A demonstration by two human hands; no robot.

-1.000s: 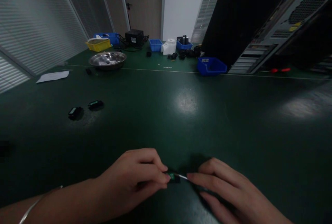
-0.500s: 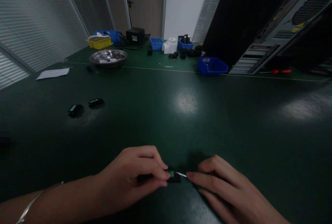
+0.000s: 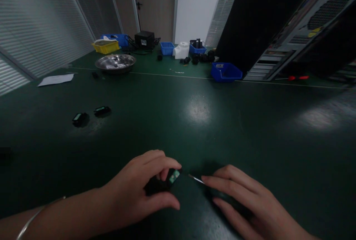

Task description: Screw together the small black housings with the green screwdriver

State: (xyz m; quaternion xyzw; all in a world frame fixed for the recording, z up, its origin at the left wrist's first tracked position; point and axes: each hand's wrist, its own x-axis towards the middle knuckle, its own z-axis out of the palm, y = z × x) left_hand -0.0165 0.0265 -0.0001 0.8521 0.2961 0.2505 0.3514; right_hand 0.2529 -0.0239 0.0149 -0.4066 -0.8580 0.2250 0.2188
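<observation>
My left hand (image 3: 147, 184) has a small black module with a green circuit-board face (image 3: 174, 177) between its fingers. The index finger lies over the module's upper edge, while the thumb stands away from it. The green face, with pale spots, is tilted toward the right. My right hand (image 3: 240, 197) grips a thin metal-tipped tool (image 3: 198, 179); its slim shaft shows past the index fingertip and its handle is hidden under the fingers. The tool's tip points left, a short gap from the module. Two similar black modules (image 3: 79, 118) sit further off on the left.
A steel bowl (image 3: 115, 65) with small parts stands at the back left, near a paper sheet (image 3: 55, 79) and a yellow bin (image 3: 105, 47). A blue bin (image 3: 226, 72) sits beside a large computer case (image 3: 278, 47) at right. A red-handled tool (image 3: 297, 78) lies at far right.
My left thumb has come off the module, which is now turned and tilted so more of its green face shows. The tool's tip has moved away from the module.
</observation>
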